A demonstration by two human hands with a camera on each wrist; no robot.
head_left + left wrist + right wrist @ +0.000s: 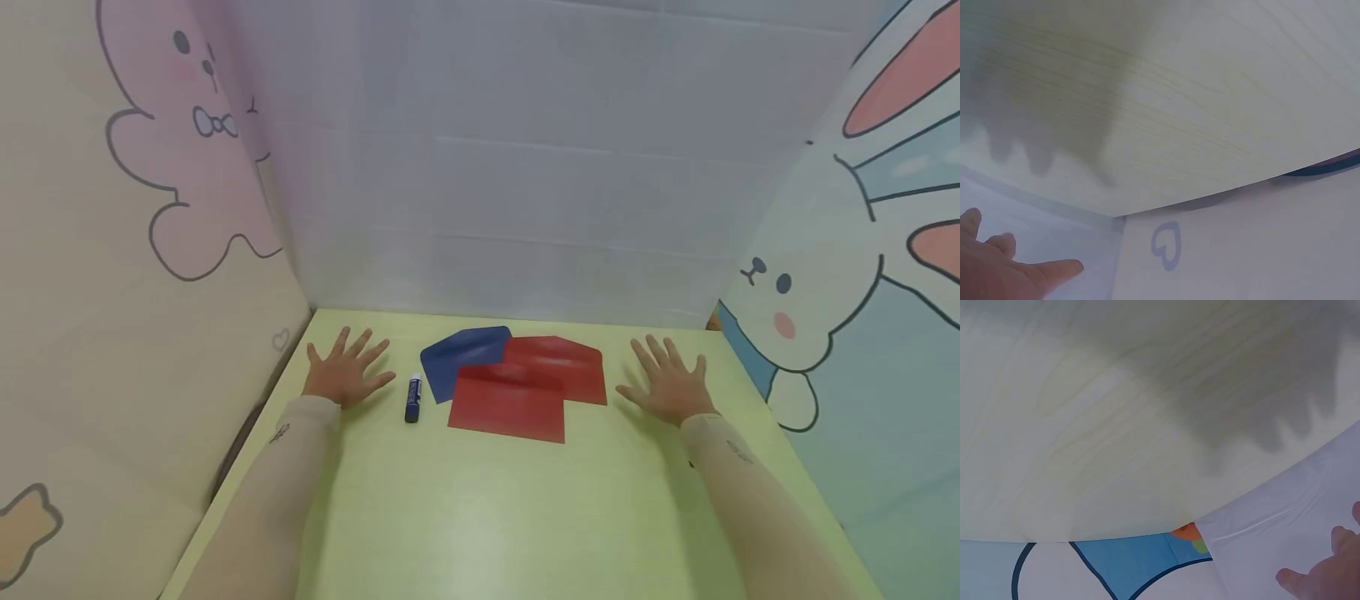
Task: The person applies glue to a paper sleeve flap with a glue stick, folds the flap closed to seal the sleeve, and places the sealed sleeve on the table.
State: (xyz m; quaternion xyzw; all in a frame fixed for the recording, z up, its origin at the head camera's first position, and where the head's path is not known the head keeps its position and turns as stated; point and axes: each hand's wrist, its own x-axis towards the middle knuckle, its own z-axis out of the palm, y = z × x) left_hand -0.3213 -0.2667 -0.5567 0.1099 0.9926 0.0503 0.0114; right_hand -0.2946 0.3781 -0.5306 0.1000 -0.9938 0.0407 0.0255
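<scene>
Three paper envelopes overlap near the far middle of the table in the head view: a blue envelope (450, 367) on the left, a red envelope (585, 375) behind on the right, and another red envelope (506, 408) in front. A dark blue glue stick (413, 400) with a white end lies left of them. My left hand (345, 375), fingers spread, is left of the glue stick and holds nothing. On the other side, my right hand (670, 387) is also spread and apart from the envelopes. Both wrist views show part of each hand and its shadow on the tabletop.
The pale yellow wood-grain table (495, 517) ends at a white sheet (510, 208) hung behind it. Cartoon-printed cloth stands along both sides, with a pink figure (202, 167) on the left and a rabbit (810, 300) on the right.
</scene>
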